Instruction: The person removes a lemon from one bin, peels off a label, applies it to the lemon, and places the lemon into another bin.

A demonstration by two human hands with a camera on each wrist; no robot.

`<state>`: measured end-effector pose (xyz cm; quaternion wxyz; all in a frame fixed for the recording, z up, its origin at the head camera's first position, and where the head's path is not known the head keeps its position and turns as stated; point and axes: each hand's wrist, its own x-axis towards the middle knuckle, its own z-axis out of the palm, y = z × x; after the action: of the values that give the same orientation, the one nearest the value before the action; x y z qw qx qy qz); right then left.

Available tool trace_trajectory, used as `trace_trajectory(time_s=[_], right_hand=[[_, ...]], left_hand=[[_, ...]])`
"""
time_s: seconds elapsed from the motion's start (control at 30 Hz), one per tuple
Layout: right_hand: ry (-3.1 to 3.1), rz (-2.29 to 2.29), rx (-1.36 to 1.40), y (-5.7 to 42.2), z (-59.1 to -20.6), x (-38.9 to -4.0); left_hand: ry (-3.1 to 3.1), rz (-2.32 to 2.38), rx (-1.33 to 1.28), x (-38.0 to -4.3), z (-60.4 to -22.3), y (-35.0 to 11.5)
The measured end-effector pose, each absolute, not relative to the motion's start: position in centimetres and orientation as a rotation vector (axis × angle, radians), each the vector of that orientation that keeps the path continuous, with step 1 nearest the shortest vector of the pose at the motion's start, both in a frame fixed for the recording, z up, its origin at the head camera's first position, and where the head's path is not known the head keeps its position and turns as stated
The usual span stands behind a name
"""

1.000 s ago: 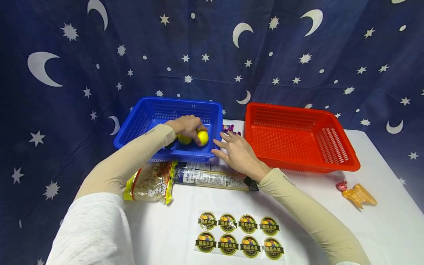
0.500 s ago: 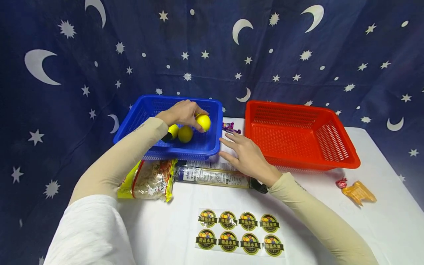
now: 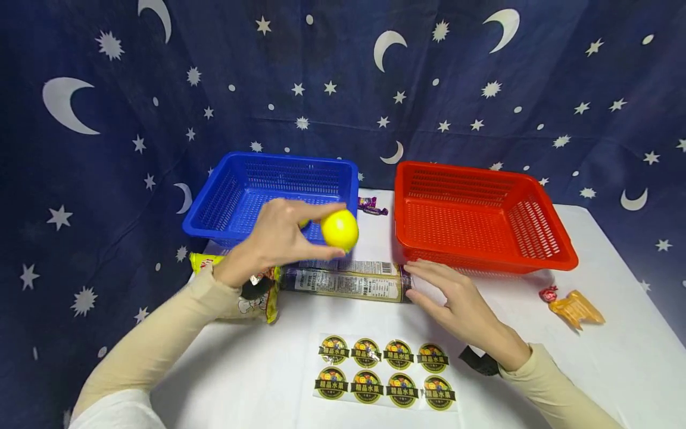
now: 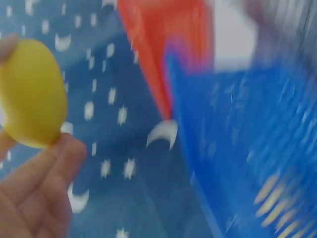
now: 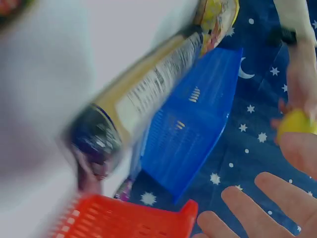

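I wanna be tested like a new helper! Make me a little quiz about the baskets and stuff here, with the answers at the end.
1. What is the person's left grip pinching?

2. True or false: in the head view, the red basket stands to the right of the blue basket.

3. How many round stickers show in the head view?
A) six
B) eight
C) ten

Key
1. A round yellow thing, like a ball or a fruit.
2. True.
3. B: two rows of four.
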<state>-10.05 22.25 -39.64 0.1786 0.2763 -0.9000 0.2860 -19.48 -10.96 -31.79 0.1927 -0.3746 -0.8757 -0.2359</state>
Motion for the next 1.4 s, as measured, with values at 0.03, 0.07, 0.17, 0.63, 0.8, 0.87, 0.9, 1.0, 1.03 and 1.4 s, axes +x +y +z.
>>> trace_trajectory(time_s=[0.03, 0.07, 0.17, 0.63, 0.8, 0.87, 0.9, 1.0, 1.03, 1.4], right_hand=[[-2.537, 0.827, 0.794, 22.5, -40.0, -9.6], [-2.536, 0.843, 0.808, 22.7, -40.4, -9.2], [-2.584, 0.861, 0.831, 22.9, -41.3, -8.2], [-2.838, 0.87, 0.888, 20.5, -43.4, -8.8], [-2.829, 0.926, 0.899, 20.0, -44.0, -9.0], [-2.834, 0.945, 0.893, 19.9, -44.0, -9.1], [-2.834, 0.945, 0.89, 19.8, -44.0, -9.1], [-2.834, 0.917, 0.877, 19.8, -44.1, -9.1], [-2.83, 0.89, 0.872, 19.8, -44.1, -9.0], [-2.861, 0.528, 0.801, 22.0, -43.9, -4.6]], left_hand=[[-2.441, -0.66, -1.072, -18.3, -32.9, -10.7], [-2.438, -0.658, -1.09, -17.2, -34.1, -10.4], [-2.484, -0.645, -1.132, -14.6, -37.4, -9.2], [-2.747, -0.564, -1.252, -12.4, -44.0, -4.6], [-2.789, -0.599, -1.263, -12.2, -44.1, -4.6], [-2.816, -0.585, -1.257, -12.2, -43.9, -4.6], [-2.829, -0.568, -1.253, -12.1, -43.8, -4.6], [-2.875, -0.505, -1.232, -12.0, -43.6, -4.5], [-2.878, -0.484, -1.224, -12.0, -43.6, -4.5], [-2.933, -0.359, -1.048, -9.5, -43.0, -7.4]])
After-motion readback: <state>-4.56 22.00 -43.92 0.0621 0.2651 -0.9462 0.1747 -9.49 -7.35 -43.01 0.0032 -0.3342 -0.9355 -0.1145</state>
